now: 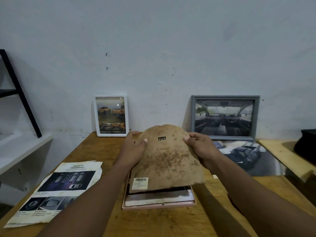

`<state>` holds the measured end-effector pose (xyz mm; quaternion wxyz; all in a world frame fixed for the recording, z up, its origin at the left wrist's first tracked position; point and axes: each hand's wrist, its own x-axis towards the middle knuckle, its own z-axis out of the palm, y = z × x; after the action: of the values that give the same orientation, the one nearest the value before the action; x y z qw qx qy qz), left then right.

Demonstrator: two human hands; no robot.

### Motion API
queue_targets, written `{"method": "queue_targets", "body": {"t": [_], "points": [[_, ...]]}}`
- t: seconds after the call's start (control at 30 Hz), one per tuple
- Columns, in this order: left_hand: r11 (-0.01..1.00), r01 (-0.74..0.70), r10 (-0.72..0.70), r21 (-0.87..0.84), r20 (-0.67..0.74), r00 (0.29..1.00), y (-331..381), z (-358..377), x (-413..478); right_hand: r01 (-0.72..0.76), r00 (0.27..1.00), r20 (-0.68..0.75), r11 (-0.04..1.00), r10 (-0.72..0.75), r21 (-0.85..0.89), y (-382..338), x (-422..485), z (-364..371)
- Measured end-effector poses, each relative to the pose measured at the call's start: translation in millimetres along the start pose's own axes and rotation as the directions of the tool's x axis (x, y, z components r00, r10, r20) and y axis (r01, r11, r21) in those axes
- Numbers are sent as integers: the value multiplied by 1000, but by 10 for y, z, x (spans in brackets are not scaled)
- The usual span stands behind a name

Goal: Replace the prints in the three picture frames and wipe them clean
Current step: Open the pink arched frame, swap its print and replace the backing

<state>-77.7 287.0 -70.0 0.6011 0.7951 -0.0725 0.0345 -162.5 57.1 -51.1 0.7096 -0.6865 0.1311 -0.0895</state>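
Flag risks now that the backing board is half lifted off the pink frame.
1. The backing board is bowed between the left hand and right hand; more bending may crack it.
2. Its near edge rests in the pink frame, so pulling could drag the print underneath.
3. The grey frame leans just behind the right hand; a bump may topple it.
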Motion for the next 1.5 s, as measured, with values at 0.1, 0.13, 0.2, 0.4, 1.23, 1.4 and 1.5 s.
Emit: {"method": "queue_targets", "body": {"t": [0.1,0.13,0.2,0.4,1.23,1.4,1.5], "points": [[997,-3,5,-80,21,1000,177,69,2,59,995,-77,998,-61,-29,-178,21,-236],[995,-5,9,-100,41,999,233,119,-9,71,991,-108,996,-77,-58,-234,32,-358],[996,-42,51,-79,106,993,332,276,-39,72,980,-175,989,-95,-132,-335,47,-639],[989,-136,110,60,315,943,472,1079,-210,-26,938,-343,973,-56,-229,-229,115,-1346],[814,-381,117,438,520,846,212,1324,-374,-88,951,-212,459,-226,-884,248,75,-1153],[820,-249,96,515,306,947,20,555,-310,39,977,-83,551,-194,-834,194,-179,-346],[851,-143,37,505,214,976,-202,150,-382,-53,997,-72,515,-18,-856,281,-304,55]]}}
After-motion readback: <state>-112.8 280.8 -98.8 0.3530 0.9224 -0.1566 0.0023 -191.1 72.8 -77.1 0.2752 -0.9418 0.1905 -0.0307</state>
